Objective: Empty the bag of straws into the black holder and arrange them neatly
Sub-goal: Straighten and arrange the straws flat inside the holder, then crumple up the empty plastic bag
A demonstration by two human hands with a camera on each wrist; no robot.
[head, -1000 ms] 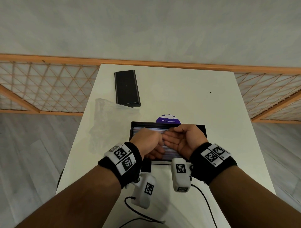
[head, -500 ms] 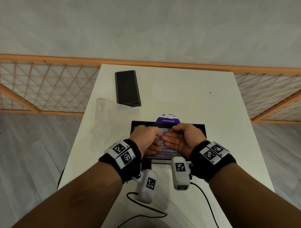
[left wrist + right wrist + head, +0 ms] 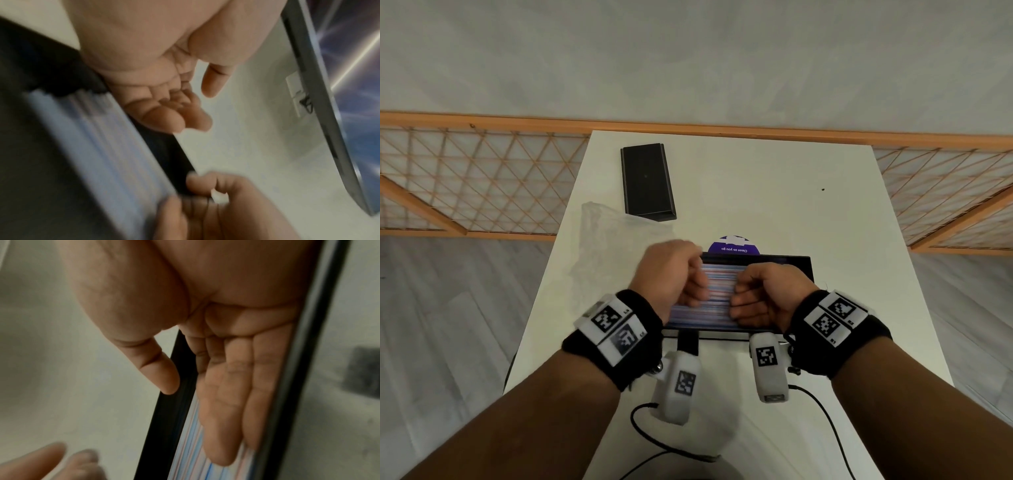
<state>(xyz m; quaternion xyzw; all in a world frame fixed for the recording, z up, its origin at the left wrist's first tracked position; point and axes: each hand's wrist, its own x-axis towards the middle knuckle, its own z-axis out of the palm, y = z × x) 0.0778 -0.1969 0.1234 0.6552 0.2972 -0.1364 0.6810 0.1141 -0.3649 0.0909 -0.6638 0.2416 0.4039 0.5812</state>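
The black holder (image 3: pixel 802 264) sits at the table's middle, filled with striped straws (image 3: pixel 719 286) lying side by side along its length. My right hand (image 3: pixel 763 298) lies over their right half; in the right wrist view its straight fingers (image 3: pixel 226 410) press flat on the straws (image 3: pixel 191 459), thumb out over the holder's rim (image 3: pixel 164 418). My left hand (image 3: pixel 674 274) hovers blurred over the holder's left end. Its fingers (image 3: pixel 174 116) hang loosely curled and hold nothing. The emptied clear bag (image 3: pixel 602 250) lies crumpled on the table to the left.
A flat black box (image 3: pixel 647 183) lies at the far left of the white table (image 3: pixel 774 192). A purple disc (image 3: pixel 734 245) peeks out behind the holder. Cables (image 3: pixel 825 421) trail over the near edge. An orange lattice fence (image 3: pixel 482 178) runs beyond the table.
My left hand has lifted off the straws and swung left and away to the holder's left end. The right hand has slid slightly right, still flat on the straws.
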